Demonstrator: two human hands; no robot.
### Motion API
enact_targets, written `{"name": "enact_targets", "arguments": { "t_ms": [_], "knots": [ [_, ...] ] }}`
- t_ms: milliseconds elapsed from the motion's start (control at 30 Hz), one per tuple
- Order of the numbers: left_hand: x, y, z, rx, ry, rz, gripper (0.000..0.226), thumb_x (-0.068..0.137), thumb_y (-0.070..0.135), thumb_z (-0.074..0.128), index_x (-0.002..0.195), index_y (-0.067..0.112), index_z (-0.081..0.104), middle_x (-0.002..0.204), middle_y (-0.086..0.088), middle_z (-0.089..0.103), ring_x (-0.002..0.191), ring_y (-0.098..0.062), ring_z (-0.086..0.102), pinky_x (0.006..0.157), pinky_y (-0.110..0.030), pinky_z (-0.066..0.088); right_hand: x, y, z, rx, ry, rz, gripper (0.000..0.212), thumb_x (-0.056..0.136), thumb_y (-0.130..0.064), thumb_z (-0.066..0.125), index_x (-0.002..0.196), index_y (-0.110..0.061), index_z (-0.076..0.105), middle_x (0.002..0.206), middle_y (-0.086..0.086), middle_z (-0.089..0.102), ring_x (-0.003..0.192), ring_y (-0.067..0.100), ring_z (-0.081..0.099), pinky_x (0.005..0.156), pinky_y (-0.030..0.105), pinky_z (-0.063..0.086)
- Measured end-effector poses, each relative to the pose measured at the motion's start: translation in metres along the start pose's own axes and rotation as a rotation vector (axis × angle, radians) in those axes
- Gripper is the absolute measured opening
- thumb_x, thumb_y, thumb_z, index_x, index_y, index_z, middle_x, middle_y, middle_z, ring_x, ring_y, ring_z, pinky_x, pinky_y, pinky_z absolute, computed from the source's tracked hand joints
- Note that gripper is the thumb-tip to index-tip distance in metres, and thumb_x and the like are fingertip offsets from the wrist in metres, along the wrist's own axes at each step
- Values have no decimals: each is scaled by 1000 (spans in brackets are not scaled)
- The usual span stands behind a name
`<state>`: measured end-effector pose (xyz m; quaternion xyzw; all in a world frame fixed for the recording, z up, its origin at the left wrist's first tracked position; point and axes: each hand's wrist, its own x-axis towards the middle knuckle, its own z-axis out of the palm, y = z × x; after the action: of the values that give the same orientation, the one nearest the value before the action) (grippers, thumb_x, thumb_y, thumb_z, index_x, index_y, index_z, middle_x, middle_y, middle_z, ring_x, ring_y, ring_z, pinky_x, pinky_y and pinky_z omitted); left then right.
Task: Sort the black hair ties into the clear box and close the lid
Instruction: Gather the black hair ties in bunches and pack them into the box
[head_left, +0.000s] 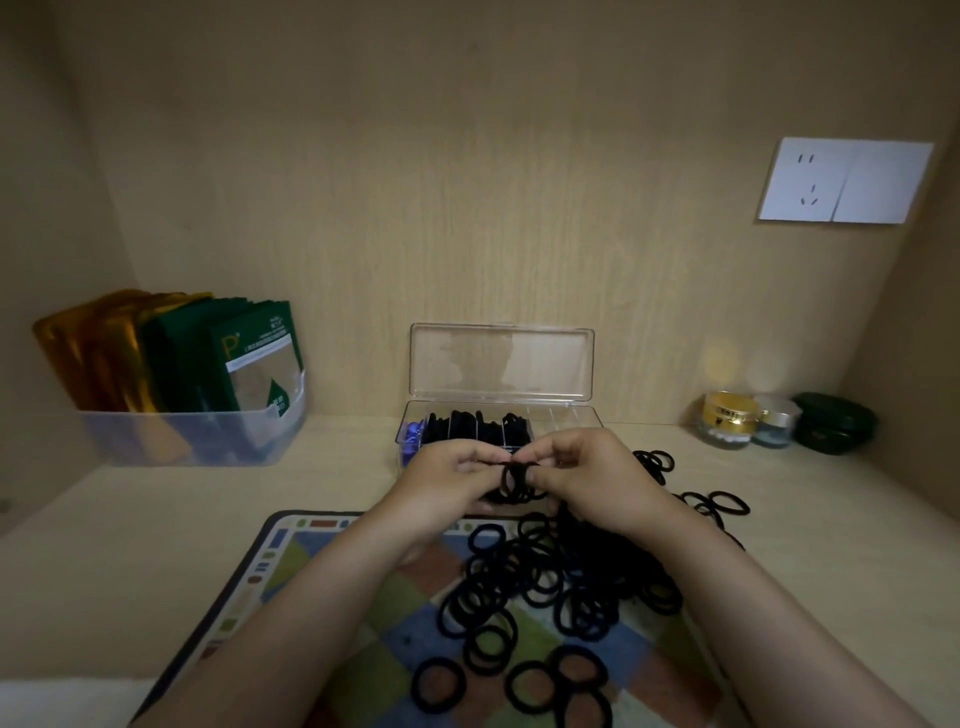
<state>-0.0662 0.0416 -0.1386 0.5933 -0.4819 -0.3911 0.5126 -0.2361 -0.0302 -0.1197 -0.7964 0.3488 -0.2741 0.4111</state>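
Loose ties (545, 587) are nearest, heaped on the mat (291, 566). The pile runs from the bottom edge up to under the hands and spills right, off the mat edge onto the desk (156, 519). A few stray rings lie further right, near the box's right end.

Both forearms come in from the bottom corners and meet at centre, above the pile and just in front of the box (582, 415). The left hand (447, 483) and right hand (587, 478) face each other with fingers and thumbs curled. Both pinch the same small bunch (514, 480) of black ties between them, held off the desk.

The box sits at the back of the desk, by the back wall, with its lid (501, 364) standing upright behind it. Its left compartment holds blue bits (412, 434) and the next few are packed with black ties. The right end is hard to read through the clear plastic.

The bin (192, 436) of sachets (223, 358) is well apart at far left, against the left wall. The jars (727, 418) are well apart at far right, near the right wall. A socket (844, 181) is high on the back wall, right.
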Motion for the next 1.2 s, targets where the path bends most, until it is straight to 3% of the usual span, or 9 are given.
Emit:
{"name": "enact_targets", "arguments": {
  "t_ms": [200, 467, 633, 767, 833, 900, 1000, 1100, 1200],
  "knots": [
    [-5, 7, 0, -105, -29, 23, 21, 98, 12, 59, 117, 18, 65, 105, -7, 75, 92, -16, 74, 75, -28, 61, -2, -8, 10, 78, 31, 68, 18, 92, -14, 69, 109, -15, 70, 60, 0, 65, 46, 10, 57, 42, 24, 45],
    [-8, 14, -6, -43, -138, -78, 24, 99, 26, 59, 116, 11, 55, 94, -14, 75, 86, -26, 75, 71, -30, 61, -5, -16, 6, 122, 71, 69, 16, 90, -7, 67, 93, -18, 79, 73, 4, 73, 43, 4, 51, 41, 17, 40],
    [-7, 11, -22, 596, -167, 80, 12, 96, 31, 60, 99, 33, 72, 94, 17, 71, 88, -5, 67, 79, -22, 52, -7, -16, -18, -66, -99, 53, 19, 92, -5, 63, 91, -18, 77, 78, 2, 74, 60, 15, 60, 57, 24, 50],
    [-11, 8, -23, 898, -288, 98, 17, 88, 33, 72, 105, 33, 75, 89, 22, 58, 78, 10, 54, 66, -8, 39, -14, -20, -24, -255, -375, 58, 23, 94, -6, 61, 102, -19, 77, 77, -13, 72, 62, 0, 61, 62, 18, 50],
    [-9, 7, -21, 921, -262, 139, 18, 87, 29, 74, 104, 32, 75, 86, 22, 58, 74, 11, 54, 62, -5, 36, -16, -22, -23, -337, -437, 61, 28, 93, -8, 62, 107, -25, 78, 78, -14, 73, 60, -3, 60, 63, 15, 48],
    [-8, 5, -19, 921, -239, 152, 19, 86, 26, 74, 103, 32, 75, 87, 19, 62, 74, 9, 57, 63, -7, 39, -16, -21, -20, -443, -443, 48, 34, 90, -9, 64, 112, -32, 75, 92, -15, 75, 75, -4, 66, 75, 16, 53],
    [-7, 2, -16, 912, -233, 153, 15, 87, 21, 71, 97, 32, 76, 87, 15, 69, 74, 8, 60, 64, -10, 43, -14, -17, -10, -653, -420, -7, 44, 83, -13, 66, 121, -37, 69, 107, -13, 71, 97, 8, 66, 91, 30, 55],
    [-6, 2, -17, 886, -223, 149, 10, 90, 23, 69, 88, 32, 72, 89, 14, 66, 80, 1, 61, 72, -17, 49, -12, -17, -4, -728, -386, -28, 40, 82, -17, 68, 116, -37, 72, 100, -16, 64, 95, 9, 62, 85, 26, 52],
    [-7, 7, -21, 661, -199, 92, 8, 96, 20, 61, 93, 25, 67, 86, 7, 69, 74, -6, 63, 72, -24, 52, -11, -16, -4, -713, -369, 4, 23, 80, -21, 71, 99, -31, 77, 102, -13, 68, 92, 9, 63, 84, 27, 54]
  ]
}}
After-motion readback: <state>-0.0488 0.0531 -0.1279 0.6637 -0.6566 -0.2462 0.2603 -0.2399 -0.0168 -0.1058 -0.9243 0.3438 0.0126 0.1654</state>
